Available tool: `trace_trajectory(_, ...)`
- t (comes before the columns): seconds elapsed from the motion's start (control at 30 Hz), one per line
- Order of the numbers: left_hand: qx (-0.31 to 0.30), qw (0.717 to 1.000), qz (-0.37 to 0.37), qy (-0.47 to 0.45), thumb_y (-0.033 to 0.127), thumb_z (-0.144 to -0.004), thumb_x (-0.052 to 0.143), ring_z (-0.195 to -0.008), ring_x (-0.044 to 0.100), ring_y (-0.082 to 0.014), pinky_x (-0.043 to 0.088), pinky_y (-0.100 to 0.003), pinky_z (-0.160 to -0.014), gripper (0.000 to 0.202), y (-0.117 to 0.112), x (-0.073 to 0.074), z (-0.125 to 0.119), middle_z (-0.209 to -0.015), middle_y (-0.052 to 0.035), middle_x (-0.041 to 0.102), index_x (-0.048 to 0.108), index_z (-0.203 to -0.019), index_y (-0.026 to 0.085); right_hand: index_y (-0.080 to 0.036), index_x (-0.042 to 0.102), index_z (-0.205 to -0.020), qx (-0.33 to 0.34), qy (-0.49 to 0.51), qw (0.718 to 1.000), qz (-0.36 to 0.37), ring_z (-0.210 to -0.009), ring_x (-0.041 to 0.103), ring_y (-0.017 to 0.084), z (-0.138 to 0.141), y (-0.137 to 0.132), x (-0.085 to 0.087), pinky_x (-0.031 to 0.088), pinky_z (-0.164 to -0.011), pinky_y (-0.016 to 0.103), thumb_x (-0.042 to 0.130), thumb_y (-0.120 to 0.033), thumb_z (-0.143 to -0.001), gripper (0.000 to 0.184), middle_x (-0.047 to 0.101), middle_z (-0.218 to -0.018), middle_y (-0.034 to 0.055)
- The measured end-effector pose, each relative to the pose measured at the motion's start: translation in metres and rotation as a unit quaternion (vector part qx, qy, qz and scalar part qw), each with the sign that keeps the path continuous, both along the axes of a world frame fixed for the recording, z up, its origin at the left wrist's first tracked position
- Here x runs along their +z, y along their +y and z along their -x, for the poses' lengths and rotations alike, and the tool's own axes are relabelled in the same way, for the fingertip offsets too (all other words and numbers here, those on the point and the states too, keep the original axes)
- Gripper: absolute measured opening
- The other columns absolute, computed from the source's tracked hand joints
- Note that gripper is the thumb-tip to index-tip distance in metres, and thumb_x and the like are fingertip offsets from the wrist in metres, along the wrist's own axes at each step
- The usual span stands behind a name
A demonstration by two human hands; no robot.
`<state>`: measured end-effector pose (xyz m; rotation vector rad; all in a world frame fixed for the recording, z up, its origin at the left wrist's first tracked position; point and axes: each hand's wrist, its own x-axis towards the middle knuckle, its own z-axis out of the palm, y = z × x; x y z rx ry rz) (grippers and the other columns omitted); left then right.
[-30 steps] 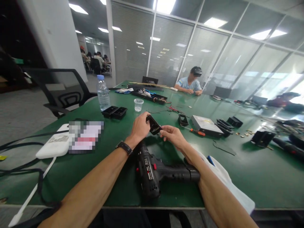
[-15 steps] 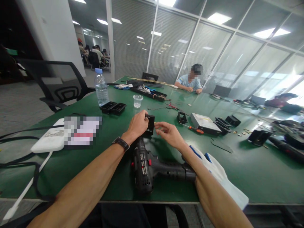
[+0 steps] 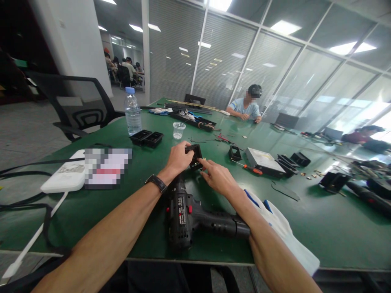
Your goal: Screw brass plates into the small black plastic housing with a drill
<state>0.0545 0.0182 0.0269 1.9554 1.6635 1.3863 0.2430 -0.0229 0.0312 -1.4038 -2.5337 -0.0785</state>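
Note:
My left hand (image 3: 179, 158) grips a small black plastic box (image 3: 197, 151) with an open middle, holding it tilted above the table. At the box's right side, my right hand (image 3: 218, 177) has its fingertips closed around a tiny brass-coloured piece (image 3: 204, 159). Whether that piece is seated in the box wall cannot be made out. Just below both hands a black cordless drill (image 3: 180, 219) lies on its side, its chuck end pointing toward the box. Its handle runs under my right forearm, beside a white and blue work glove (image 3: 284, 224).
Across the green table (image 3: 146, 171) stand a water bottle (image 3: 133, 116), a clear cup (image 3: 179, 131), black trays (image 3: 146, 139), a screwdriver (image 3: 253, 169) and a pale-topped box (image 3: 264, 158). A white device (image 3: 62, 175) with cables lies left. Another person (image 3: 247, 106) sits at the far side.
The black box has turned in my left hand, so its open inside shows more. My right fingers have moved slightly and now press against its side.

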Motion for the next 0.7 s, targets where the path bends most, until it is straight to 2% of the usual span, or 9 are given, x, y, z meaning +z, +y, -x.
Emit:
trace_trajectory(0.2,-0.022,0.999,-0.017,-0.039,0.031,-0.083,0.059,-0.085,0.066,-0.0183,0.048,-0.026,-0.076,0.021,-0.011,0.010,-0.004,-0.092,-0.0042,0.074,0.071,-0.095,0.019,-0.028,0.034,-0.149,-0.052,-0.074,0.995,-0.048,-0.094,0.064,0.025,0.003,0.001,0.006,0.043,-0.069,0.029,0.050,-0.031,-0.095,0.056,0.059,-0.115,0.0113)
trace_trajectory(0.4,-0.068,0.990,-0.024,-0.120,0.036,-0.082,0.061,-0.079,0.064,-0.0177,0.045,-0.026,-0.070,0.024,-0.005,0.006,0.001,-0.087,-0.0030,0.073,0.074,-0.092,0.018,-0.031,0.034,-0.148,-0.050,-0.092,0.992,-0.071,-0.090,0.064,0.022,0.008,0.000,0.012,0.043,-0.068,0.029,0.048,-0.030,-0.096,0.054,0.061,-0.113,0.0073)
trace_trajectory(0.57,-0.127,0.963,0.013,-0.236,0.043,-0.078,0.065,-0.068,0.058,-0.0156,0.041,-0.024,-0.059,0.029,0.000,0.002,0.000,-0.075,-0.0020,0.067,0.074,-0.087,0.016,-0.028,0.043,-0.141,-0.032,-0.068,0.993,-0.093,-0.095,0.064,0.021,0.008,-0.001,0.015,0.042,-0.070,0.028,0.048,-0.022,-0.092,0.049,0.064,-0.115,0.0060)
trace_trajectory(0.7,-0.169,0.934,0.029,-0.312,0.046,-0.075,0.071,-0.062,0.051,-0.0122,0.037,-0.022,-0.055,0.032,-0.005,0.009,-0.005,-0.067,-0.0004,0.060,0.070,-0.076,0.014,-0.025,0.050,-0.133,-0.007,-0.029,0.993,-0.113,-0.097,0.064,0.021,0.010,-0.003,0.013,0.041,-0.071,0.028,0.050,-0.027,-0.093,0.041,0.067,-0.114,0.0049)
